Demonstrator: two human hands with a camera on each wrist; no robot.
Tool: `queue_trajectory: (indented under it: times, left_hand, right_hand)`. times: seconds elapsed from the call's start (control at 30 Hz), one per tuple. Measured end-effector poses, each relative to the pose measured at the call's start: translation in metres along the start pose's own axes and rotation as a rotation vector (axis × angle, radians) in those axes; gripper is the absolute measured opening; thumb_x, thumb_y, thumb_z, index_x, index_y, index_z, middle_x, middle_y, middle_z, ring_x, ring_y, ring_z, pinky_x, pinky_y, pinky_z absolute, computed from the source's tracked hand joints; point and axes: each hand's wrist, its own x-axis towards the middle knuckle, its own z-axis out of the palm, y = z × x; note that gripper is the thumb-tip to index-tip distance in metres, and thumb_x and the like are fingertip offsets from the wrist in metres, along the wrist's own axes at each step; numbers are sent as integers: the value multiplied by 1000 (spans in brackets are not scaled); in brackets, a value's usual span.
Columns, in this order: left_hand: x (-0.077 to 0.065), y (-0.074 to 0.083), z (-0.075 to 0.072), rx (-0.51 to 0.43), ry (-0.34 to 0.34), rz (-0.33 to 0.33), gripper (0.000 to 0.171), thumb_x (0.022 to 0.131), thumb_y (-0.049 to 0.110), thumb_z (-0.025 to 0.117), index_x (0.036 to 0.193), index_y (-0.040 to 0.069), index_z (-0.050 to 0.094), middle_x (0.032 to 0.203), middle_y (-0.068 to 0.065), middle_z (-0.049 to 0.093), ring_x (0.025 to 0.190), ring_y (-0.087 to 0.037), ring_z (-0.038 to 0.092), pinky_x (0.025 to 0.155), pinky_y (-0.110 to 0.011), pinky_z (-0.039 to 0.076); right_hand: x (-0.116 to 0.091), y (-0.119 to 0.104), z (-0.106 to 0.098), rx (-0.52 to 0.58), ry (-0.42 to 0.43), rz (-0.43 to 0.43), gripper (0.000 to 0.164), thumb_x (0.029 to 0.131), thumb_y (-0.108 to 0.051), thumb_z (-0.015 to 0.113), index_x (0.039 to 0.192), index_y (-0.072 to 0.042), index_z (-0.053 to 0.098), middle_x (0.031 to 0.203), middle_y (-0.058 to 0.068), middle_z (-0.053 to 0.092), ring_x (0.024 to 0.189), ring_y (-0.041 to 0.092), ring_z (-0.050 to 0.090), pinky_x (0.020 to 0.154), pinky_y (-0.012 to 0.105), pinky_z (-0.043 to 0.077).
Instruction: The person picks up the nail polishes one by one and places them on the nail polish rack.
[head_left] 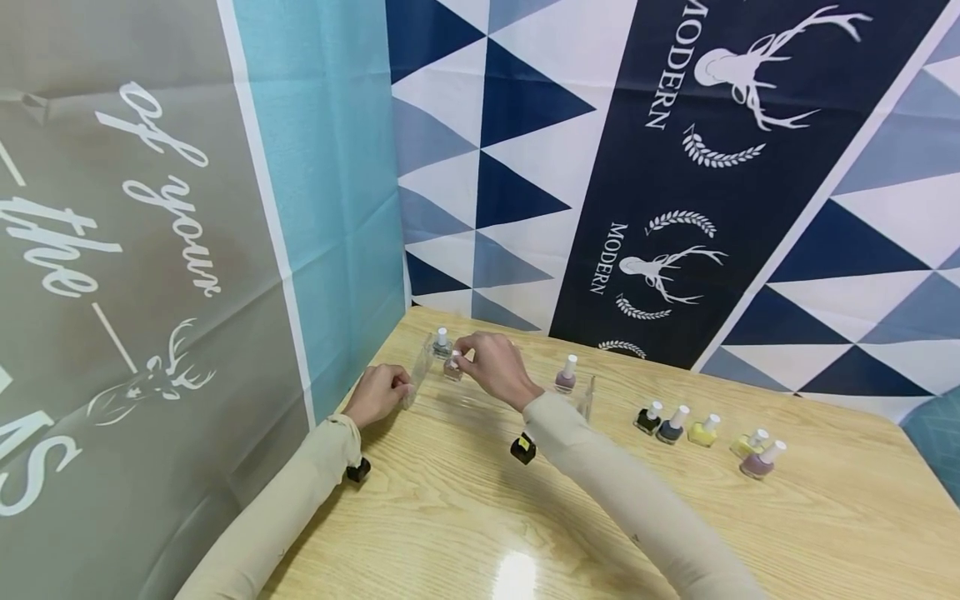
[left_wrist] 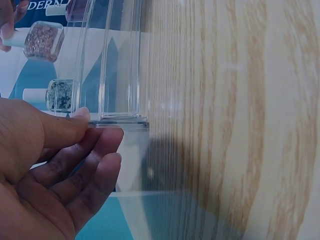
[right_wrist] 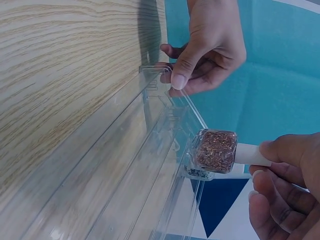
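Observation:
In the head view my right hand point(head_left: 495, 364) reaches over a clear tiered rack point(head_left: 422, 371). Its thumb and fingers pinch the white cap of a nail polish bottle with copper-pink glitter point(right_wrist: 216, 151), held at the rack's upper tier. Beside that bottle, a dark green glitter nail polish point(left_wrist: 61, 95) stands in the rack near its left end. My left hand point(head_left: 378, 394) grips the rack's left end panel between thumb and fingers, as the left wrist view point(left_wrist: 65, 165) confirms for this hand. Farther right, a mauve nail polish point(head_left: 566, 375) sits in the rack.
Right of the rack, on the wooden table point(head_left: 450, 517), stand a black polish point(head_left: 647, 419), a dark grey-blue one point(head_left: 671, 429), yellow ones point(head_left: 702, 432) and a mauve one point(head_left: 757, 463). Patterned cloth point(head_left: 517, 167) hangs behind; a grey and teal cloth point(head_left: 322, 167) borders the left.

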Motion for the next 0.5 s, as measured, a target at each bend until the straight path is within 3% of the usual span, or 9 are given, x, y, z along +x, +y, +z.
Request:
queue_trajectory:
  times: [0.5]
  left_hand:
    - [0, -2, 0, 5, 5, 24, 9, 96, 8, 74, 87, 6, 75, 72, 2, 64, 67, -13, 56, 64, -32, 48]
  right_hand:
    - [13, -5, 18, 13, -15, 13, 10, 98, -14, 71, 95, -15, 81, 91, -3, 76, 50, 6, 46, 46, 23, 34]
